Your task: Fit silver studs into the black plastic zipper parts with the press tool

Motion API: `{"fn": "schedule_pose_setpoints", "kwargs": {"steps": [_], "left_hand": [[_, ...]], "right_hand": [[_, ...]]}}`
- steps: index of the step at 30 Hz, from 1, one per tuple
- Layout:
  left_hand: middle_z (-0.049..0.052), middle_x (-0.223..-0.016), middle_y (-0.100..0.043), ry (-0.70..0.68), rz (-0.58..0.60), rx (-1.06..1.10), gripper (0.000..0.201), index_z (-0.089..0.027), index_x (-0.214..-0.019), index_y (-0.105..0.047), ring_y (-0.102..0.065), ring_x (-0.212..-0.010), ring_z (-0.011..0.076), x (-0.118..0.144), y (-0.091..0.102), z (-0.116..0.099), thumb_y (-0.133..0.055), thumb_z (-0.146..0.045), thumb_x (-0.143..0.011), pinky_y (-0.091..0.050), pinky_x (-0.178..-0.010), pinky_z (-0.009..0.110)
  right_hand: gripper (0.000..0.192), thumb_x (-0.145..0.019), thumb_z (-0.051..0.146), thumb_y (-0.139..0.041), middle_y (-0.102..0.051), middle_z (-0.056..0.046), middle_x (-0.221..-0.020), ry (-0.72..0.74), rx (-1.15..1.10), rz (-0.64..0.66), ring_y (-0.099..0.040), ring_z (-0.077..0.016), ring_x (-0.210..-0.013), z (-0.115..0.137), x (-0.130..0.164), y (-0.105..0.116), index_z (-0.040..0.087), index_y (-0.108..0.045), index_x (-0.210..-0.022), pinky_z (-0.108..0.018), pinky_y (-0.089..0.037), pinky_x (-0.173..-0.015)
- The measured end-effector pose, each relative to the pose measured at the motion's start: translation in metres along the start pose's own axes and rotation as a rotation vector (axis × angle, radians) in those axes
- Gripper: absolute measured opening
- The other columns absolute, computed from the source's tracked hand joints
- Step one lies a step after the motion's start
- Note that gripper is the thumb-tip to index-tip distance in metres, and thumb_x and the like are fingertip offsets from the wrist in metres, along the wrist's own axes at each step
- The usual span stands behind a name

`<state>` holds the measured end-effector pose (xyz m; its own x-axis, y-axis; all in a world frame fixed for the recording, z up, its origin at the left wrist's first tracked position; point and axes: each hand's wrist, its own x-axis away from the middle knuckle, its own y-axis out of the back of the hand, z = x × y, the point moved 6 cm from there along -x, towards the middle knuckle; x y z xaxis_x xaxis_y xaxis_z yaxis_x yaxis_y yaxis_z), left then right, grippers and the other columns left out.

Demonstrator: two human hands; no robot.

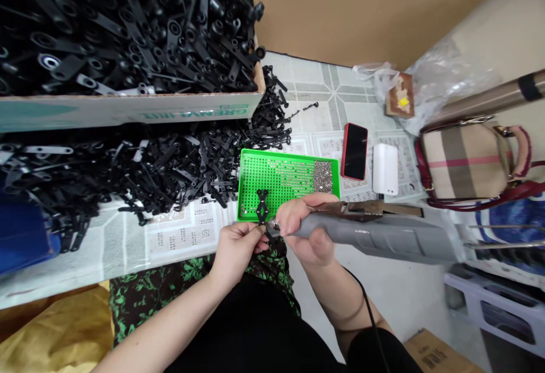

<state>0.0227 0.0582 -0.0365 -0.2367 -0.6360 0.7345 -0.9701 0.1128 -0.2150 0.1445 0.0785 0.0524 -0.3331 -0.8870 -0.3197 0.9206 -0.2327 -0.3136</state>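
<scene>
My left hand [235, 246] pinches a small black X-shaped pair of plastic arms [262, 206] at its lower end, just in front of a green perforated tray [284, 177]. My right hand [304, 225] grips a grey electric screwdriver [378, 235], its tip meeting the black part beside my left fingers. Small silver screws [322, 175] lie heaped in the tray's right corner, and more sit in its holes.
A loose heap of black plastic arms [140, 174] covers the table to the left. A cardboard box [128, 26] full of them stands behind. A red-cased phone [354, 151], a white power bank [385, 168] and a plaid bag [466, 160] lie to the right.
</scene>
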Motion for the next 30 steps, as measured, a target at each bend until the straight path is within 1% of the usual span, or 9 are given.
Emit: {"fn": "schedule_pose_setpoints", "kwargs": {"steps": [6, 13, 23, 30], "left_hand": [[0.001, -0.045, -0.062, 0.006, 0.005, 0.009, 0.022, -0.016, -0.048, -0.065, -0.056, -0.042, 0.011, 0.0005, 0.0002, 0.0, -0.069, -0.034, -0.06, -0.042, -0.045, 0.02], [0.001, -0.046, -0.063, 0.019, -0.013, 0.017, 0.021, -0.016, -0.047, -0.064, -0.056, -0.041, 0.0107, -0.0001, 0.0003, 0.0004, -0.069, -0.033, -0.058, -0.042, -0.044, 0.019], [0.001, -0.045, -0.062, 0.011, -0.016, 0.014, 0.022, -0.016, -0.046, -0.063, -0.055, -0.04, 0.0103, -0.0005, 0.0002, 0.0004, -0.068, -0.033, -0.058, -0.041, -0.042, 0.019], [0.001, -0.044, -0.062, 0.015, -0.018, 0.007, 0.022, -0.016, -0.045, -0.063, -0.055, -0.04, 0.0104, -0.0013, -0.0003, -0.0007, -0.068, -0.033, -0.057, -0.041, -0.043, 0.019]], "right_hand": [[0.028, -0.081, 0.041, -0.061, -0.052, 0.008, -0.052, 0.004, -0.081, 0.005, -0.05, -0.0112, -0.043, 0.0026, 0.0021, -0.0013, 0.025, -0.057, -0.104, -0.027, -0.047, -0.049], [0.026, -0.082, 0.045, -0.06, -0.049, 0.009, -0.051, -0.008, -0.048, -0.058, -0.048, -0.0123, -0.042, 0.0011, 0.0068, 0.0009, 0.028, -0.057, -0.102, -0.028, -0.047, -0.048], [0.027, -0.082, 0.04, -0.061, -0.051, 0.008, -0.054, 0.047, -0.074, -0.035, -0.05, -0.0124, -0.045, 0.0051, 0.008, 0.0008, 0.026, -0.056, -0.105, -0.028, -0.048, -0.05], [0.028, -0.082, 0.042, -0.06, -0.05, 0.008, -0.053, 0.035, -0.048, -0.041, -0.049, -0.0125, -0.044, 0.0046, 0.0092, 0.0008, 0.027, -0.056, -0.105, -0.029, -0.048, -0.05]]}}
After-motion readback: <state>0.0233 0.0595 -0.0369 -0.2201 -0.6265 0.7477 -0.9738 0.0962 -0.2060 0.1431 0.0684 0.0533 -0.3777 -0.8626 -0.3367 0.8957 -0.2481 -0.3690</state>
